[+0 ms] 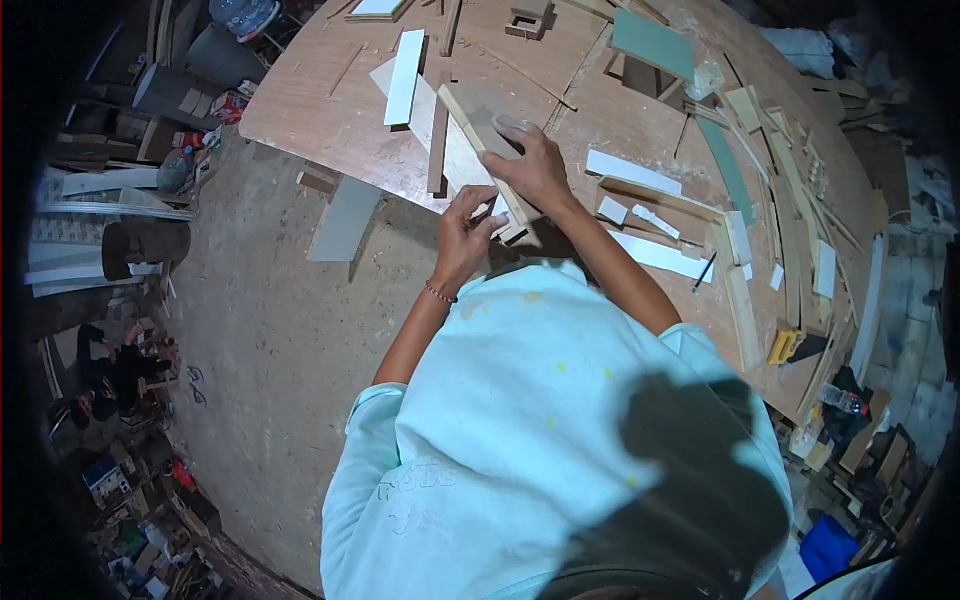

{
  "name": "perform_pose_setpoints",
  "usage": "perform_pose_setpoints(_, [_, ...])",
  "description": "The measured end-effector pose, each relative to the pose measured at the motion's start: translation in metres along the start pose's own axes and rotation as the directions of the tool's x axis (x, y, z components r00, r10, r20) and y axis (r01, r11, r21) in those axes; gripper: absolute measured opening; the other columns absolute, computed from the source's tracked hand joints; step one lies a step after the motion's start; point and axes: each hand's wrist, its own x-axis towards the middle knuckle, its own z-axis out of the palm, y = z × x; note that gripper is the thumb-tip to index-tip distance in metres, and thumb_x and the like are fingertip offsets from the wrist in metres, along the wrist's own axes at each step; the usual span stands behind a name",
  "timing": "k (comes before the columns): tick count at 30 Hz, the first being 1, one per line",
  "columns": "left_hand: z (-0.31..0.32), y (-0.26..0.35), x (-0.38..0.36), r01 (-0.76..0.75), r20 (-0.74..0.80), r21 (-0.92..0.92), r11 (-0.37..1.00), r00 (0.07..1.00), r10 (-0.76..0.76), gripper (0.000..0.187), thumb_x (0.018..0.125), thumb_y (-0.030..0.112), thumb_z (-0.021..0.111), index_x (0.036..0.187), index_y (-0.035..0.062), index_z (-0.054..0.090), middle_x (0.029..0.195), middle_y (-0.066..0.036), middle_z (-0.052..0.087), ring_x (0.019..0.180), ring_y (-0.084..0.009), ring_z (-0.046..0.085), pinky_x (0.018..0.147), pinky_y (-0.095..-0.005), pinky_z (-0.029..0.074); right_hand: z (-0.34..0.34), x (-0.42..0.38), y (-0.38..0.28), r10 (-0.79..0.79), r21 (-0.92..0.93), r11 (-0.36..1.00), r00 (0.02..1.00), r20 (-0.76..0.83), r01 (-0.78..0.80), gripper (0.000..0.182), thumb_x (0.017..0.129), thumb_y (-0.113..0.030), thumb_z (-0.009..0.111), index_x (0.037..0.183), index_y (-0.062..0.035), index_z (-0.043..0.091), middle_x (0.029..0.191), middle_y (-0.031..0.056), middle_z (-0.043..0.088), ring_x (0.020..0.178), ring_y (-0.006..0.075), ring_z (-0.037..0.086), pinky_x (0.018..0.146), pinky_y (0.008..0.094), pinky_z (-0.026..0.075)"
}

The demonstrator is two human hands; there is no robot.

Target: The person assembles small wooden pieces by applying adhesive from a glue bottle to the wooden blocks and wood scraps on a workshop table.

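A pale wooden board (462, 112) with a thick, squared edge lies slanted at the near edge of the workbench. My right hand (535, 168) is wrapped over its side, thumb along the near face and fingers on top. At the board's near end, my left hand (465, 238) is closed with bent fingers by a small white piece and a dark edge. Exactly what the left fingertips pinch is partly hidden. Left of the board lies a narrow brown wooden strip (438, 150), beside a white strip (405, 78).
White strips (635, 172) and an open wooden frame (665, 200) lie to the right on the workbench (310, 120). A pencil-like dark stick (704, 273), a yellow-handled saw (787, 345) and a green-topped piece (652, 45) are farther right. Scrap wood (105, 180) lines the left side.
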Motion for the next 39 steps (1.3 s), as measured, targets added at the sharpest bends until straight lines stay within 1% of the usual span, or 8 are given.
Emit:
perform_pose_setpoints(4, [-0.005,-0.011,0.003,0.102,-0.027,-0.158,0.982,0.994,-0.108,0.025,0.066,-0.003,0.059,0.091,-0.0034,0.055,0.091,-0.006,0.05,0.083,-0.0141,0.051,0.071,-0.0251,0.044,0.0,-0.027,-0.008,-0.188,-0.081,0.978,0.982,0.031,0.19,0.055,0.063,-0.035,0.065,0.108,-0.0042,0.055,0.107,0.0188,0.052,0.099,0.0305,0.052,0.086,0.0332,0.04])
perform_pose_setpoints(10, [0.001,-0.002,-0.008,0.052,0.102,0.052,0.997,0.993,-0.057,0.025,0.07,-0.007,0.054,0.095,-0.0014,0.054,0.095,-0.003,0.05,0.092,-0.0118,0.048,0.073,-0.0232,0.042,0.006,0.003,0.022,0.021,0.121,0.992,1.0,-0.009,-0.019,0.059,0.058,-0.042,0.064,0.107,-0.0098,0.057,0.105,0.0253,0.05,0.096,0.0339,0.053,0.084,0.0382,0.041])
perform_pose_setpoints(14, [0.0,-0.016,-0.003,0.04,0.068,0.009,0.999,0.997,-0.041,0.027,0.067,-0.004,0.059,0.094,-0.0017,0.055,0.093,-0.006,0.05,0.087,-0.0138,0.049,0.073,-0.0234,0.042,-0.003,-0.033,-0.003,-0.144,-0.169,0.976,0.99,-0.013,0.139,0.057,0.062,-0.036,0.066,0.109,-0.0059,0.055,0.115,0.0211,0.048,0.103,0.0288,0.051,0.088,0.031,0.038])
perform_pose_setpoints(19, [0.004,-0.001,-0.01,0.007,0.13,-0.003,1.0,0.992,-0.006,0.031,0.068,-0.006,0.058,0.098,-0.0003,0.055,0.095,-0.004,0.049,0.088,-0.0128,0.049,0.074,-0.0222,0.042,-0.005,0.0,0.018,0.083,0.073,0.994,0.996,0.039,-0.086,0.054,0.064,-0.031,0.066,0.109,-0.0035,0.054,0.111,0.0184,0.052,0.104,0.0267,0.051,0.088,0.0317,0.039])
perform_pose_setpoints(24, [-0.001,-0.019,-0.009,0.024,0.064,-0.067,0.997,0.998,-0.019,0.032,0.064,-0.003,0.061,0.095,-0.0025,0.056,0.091,-0.008,0.051,0.087,-0.0154,0.05,0.076,-0.0238,0.04,-0.006,-0.033,-0.002,-0.136,0.036,0.99,0.991,0.009,0.136,0.055,0.064,-0.032,0.067,0.109,-0.0036,0.054,0.116,0.0209,0.048,0.104,0.0283,0.05,0.087,0.0334,0.039])
perform_pose_setpoints(32, [0.0,0.001,-0.012,0.005,0.079,-0.133,0.991,0.997,0.005,0.031,0.065,-0.005,0.06,0.096,-0.0028,0.055,0.091,-0.006,0.051,0.087,-0.0139,0.049,0.076,-0.025,0.041,-0.004,-0.012,0.002,-0.039,0.027,0.999,0.996,-0.077,0.041,0.054,0.063,-0.032,0.067,0.108,-0.0052,0.055,0.11,0.0219,0.051,0.099,0.0292,0.053,0.086,0.0325,0.04])
perform_pose_setpoints(36, [0.0,-0.007,-0.01,0.0,0.057,-0.126,0.992,0.998,0.007,0.028,0.067,-0.005,0.058,0.095,-0.0022,0.056,0.091,-0.006,0.052,0.087,-0.0143,0.05,0.078,-0.0252,0.041,-0.003,-0.039,-0.007,-0.254,0.085,0.961,0.961,-0.105,0.264,0.053,0.062,-0.031,0.067,0.105,-0.0022,0.056,0.107,0.0186,0.051,0.101,0.0301,0.05,0.087,0.0341,0.039])
perform_pose_setpoints(39, [-0.002,-0.006,-0.016,0.034,0.103,-0.117,0.993,0.994,-0.022,0.029,0.067,-0.006,0.059,0.096,-0.0025,0.055,0.091,-0.006,0.052,0.089,-0.0147,0.05,0.081,-0.0263,0.04,0.001,-0.019,0.004,-0.073,0.172,0.982,0.996,-0.053,0.081,0.052,0.062,-0.03,0.068,0.105,-0.0023,0.056,0.108,0.0211,0.05,0.101,0.0317,0.05,0.087,0.0339,0.039])
